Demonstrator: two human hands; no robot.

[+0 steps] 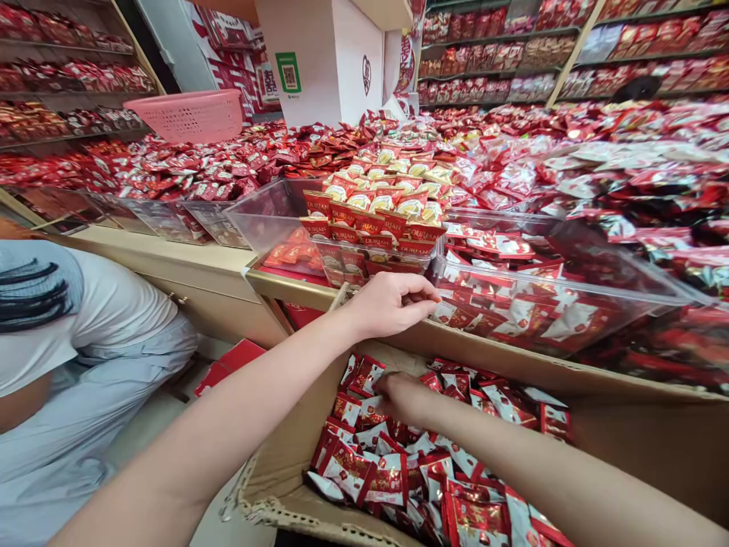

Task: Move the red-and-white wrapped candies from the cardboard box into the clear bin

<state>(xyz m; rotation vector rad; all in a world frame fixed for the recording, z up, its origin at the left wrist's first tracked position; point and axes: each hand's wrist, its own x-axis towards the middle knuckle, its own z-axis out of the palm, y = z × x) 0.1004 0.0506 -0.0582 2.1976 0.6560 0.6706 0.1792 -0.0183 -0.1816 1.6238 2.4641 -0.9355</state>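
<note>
My left hand (392, 304) hovers in front of the clear plastic bin (529, 285) of red and white packets, its fingers pinched together; nothing can be made out between them. Below it, a cardboard box (654, 441) holds many red and white packets (392, 479). Inside that box, my right hand (402, 396) reaches among the packets near the far left part, fingers bent and touching a packet (367, 376). Whether it grips that packet is hidden. Durian packets (376, 224) stand in neat rows in another clear bin just beyond my left hand.
A person in a white shirt (108, 296) sits or crouches at the left. A pink basket (190, 115) rests on heaped packets at the back left. Beside it rises a white pillar (319, 68). Shelves of packets (501, 57) line the back.
</note>
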